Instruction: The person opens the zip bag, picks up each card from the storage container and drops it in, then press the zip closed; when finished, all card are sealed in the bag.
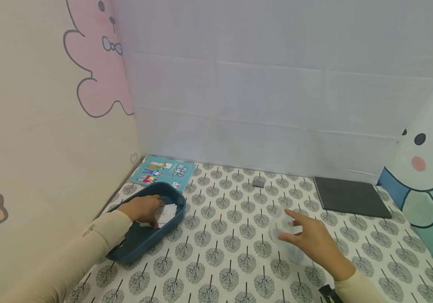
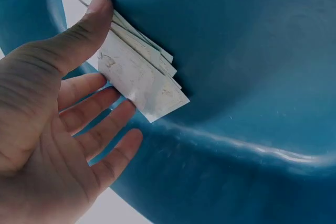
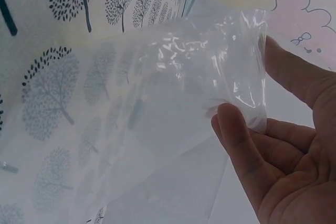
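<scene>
My left hand [image 1: 145, 210] reaches into a dark blue plastic basin [image 1: 180, 207] on the left. A small stack of white paper slips [image 2: 139, 74] with faint marks lies between its thumb, laid over the top, and its fingertips along one edge. On the right, above the cloth, my right hand [image 1: 311, 240] grips a clear plastic bag [image 1: 294, 252] by its rim. In the right wrist view, the thumb and fingers spread around the rim of the bag [image 3: 178, 87], and the rest of it droops. Printed trees show through the film.
A turquoise illustrated book [image 1: 180, 170] lies behind the basin, in the corner. Farther right are a small grey block [image 1: 258, 184] and a flat black board [image 1: 350, 197]. The table has a tree-patterned cloth [image 1: 216, 256]. Walls stand behind and at both sides.
</scene>
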Tool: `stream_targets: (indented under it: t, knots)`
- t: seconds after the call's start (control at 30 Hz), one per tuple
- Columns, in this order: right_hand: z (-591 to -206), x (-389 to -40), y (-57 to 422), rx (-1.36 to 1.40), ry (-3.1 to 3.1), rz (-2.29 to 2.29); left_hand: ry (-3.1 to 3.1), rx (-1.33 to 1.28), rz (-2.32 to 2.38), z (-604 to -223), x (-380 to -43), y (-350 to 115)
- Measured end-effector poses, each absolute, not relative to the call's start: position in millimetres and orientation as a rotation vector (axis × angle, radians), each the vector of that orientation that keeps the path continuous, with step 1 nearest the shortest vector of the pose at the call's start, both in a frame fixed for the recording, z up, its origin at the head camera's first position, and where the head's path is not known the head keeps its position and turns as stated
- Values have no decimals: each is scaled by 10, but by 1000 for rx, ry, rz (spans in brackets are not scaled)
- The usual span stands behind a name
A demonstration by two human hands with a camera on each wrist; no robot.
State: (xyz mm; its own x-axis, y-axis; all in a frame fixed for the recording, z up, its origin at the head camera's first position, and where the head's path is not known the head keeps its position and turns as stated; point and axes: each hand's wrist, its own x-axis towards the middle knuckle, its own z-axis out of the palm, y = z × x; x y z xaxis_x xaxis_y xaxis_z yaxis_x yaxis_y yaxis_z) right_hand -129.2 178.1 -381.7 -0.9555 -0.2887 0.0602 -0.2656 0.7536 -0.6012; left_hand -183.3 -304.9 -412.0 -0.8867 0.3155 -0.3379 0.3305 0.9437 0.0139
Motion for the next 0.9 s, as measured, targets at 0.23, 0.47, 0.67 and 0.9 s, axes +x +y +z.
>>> stream_targets:
  t: [0.23, 0.47, 0.67, 0.9]
  knots:
    - [-3815, -1287, 1786, -432, 2888, -1010, 2764, 443, 31, -4111, -1843, -3101]
    - [-3817, -1292, 1774, -443, 2886, -985, 2753, 422, 80, -4095, -1821, -3131]
    - [-3816, -1308, 1761, -464, 2896, -952, 2750, 378, 92, -4057, -1810, -3136]
    - [-3812, -1322, 1747, -458, 2886, -931, 2764, 356, 113, -4006, -1810, -3161]
